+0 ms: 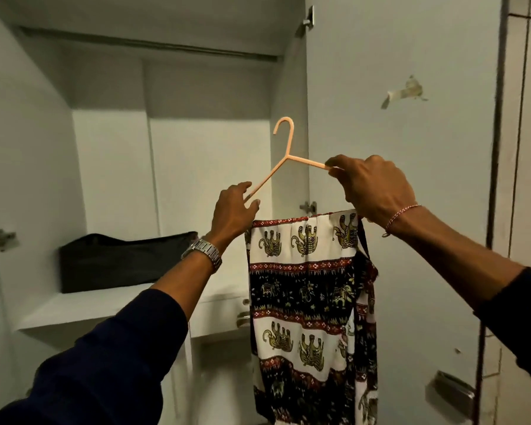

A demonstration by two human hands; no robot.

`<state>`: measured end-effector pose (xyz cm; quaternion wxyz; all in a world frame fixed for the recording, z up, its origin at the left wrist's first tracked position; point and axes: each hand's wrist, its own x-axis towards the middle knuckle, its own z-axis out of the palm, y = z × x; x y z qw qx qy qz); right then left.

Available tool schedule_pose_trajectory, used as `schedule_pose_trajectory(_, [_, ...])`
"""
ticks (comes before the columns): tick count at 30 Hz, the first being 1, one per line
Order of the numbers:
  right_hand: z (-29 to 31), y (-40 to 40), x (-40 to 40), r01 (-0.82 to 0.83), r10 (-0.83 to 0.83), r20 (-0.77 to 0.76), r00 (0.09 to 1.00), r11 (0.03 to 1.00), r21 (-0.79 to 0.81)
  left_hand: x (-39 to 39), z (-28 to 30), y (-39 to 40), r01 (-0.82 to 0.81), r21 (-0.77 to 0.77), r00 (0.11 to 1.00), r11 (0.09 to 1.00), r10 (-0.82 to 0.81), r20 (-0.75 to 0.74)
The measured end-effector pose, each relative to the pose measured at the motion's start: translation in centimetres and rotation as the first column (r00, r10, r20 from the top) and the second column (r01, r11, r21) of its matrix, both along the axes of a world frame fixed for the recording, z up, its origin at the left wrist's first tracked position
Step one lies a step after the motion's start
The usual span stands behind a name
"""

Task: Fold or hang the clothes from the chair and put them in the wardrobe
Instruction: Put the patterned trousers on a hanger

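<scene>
A peach plastic hanger [284, 151] is held up in front of the open white wardrobe [114, 167], its hook pointing up. My left hand [233, 210] grips the hanger's left arm. My right hand [371, 188] pinches its right arm. A patterned garment [307, 302] with elephant prints in white, black and red hangs down below both hands, over the hanger's lower part, which is hidden. The metal hanging rail [147, 46] runs across the top of the wardrobe, well above the hook.
A black fabric box [120, 262] sits on the wardrobe shelf [83, 308] at the left. Below the shelf is a drawer with a metal handle [242, 317]. The open wardrobe door [396, 118] stands at the right, with torn tape stuck on it.
</scene>
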<state>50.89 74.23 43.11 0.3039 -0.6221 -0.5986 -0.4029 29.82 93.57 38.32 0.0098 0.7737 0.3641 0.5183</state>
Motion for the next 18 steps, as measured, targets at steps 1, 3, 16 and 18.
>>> schedule_pose_trajectory(1, [0.7, 1.1, -0.1, -0.005, 0.005, 0.003, 1.000, 1.000, 0.008, -0.2, 0.4, 0.8, -0.006, 0.007, 1.000, 1.000, 0.006, -0.022])
schedule_pose_trajectory(3, [2.3, 3.7, -0.3, -0.016, 0.016, 0.015, 1.000, 1.000, 0.027, -0.4, 1.6, 2.5, -0.028, 0.042, 0.997, 0.999, 0.031, -0.071])
schedule_pose_trajectory(16, [12.6, 20.5, 1.9, 0.027, -0.038, 0.062, 0.997, 0.985, 0.170, 2.1, 12.3, 16.2, -0.257, 0.292, 0.877, 0.921, 0.350, -0.329])
schedule_pose_trajectory(18, [14.6, 22.6, 2.5, 0.027, -0.040, 0.064, 0.997, 0.980, 0.195, 2.8, 13.7, 18.3, -0.274, 0.298, 0.875, 0.914, 0.366, -0.318])
